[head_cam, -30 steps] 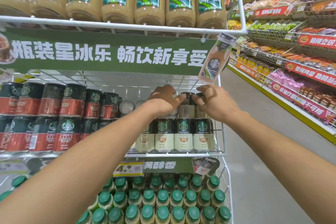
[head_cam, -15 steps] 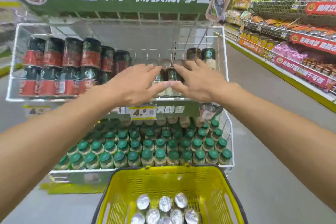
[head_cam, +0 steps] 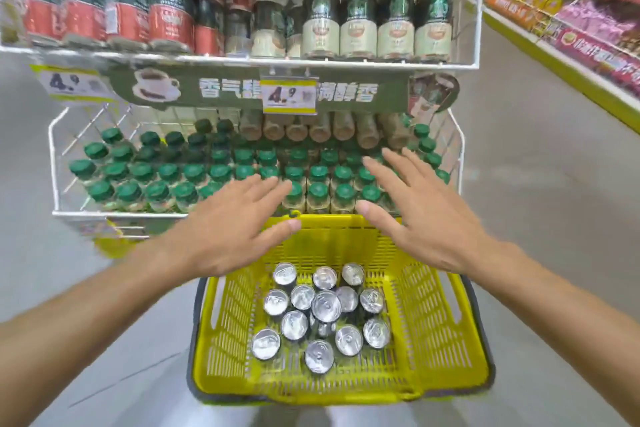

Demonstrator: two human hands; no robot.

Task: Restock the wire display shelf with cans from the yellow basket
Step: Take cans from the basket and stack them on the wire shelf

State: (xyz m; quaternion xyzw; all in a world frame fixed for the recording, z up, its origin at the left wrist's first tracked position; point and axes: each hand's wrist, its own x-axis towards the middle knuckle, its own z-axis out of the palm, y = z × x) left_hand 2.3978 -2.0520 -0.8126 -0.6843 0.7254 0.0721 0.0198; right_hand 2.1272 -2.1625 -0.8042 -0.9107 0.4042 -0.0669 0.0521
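Down came the left hand (head_cam: 221,232) and right hand (head_cam: 433,218), spread wide and empty over the yellow basket (head_cam: 433,322); shelf cans (head_cam: 356,24) look blurry, floor (head_cam: 536,184) grey.

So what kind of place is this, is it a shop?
Most likely a supermarket aisle. A wire display shelf holds stacked cans above a price tag. A yellow basket stands in front of it, and more packed shelves line the right side.
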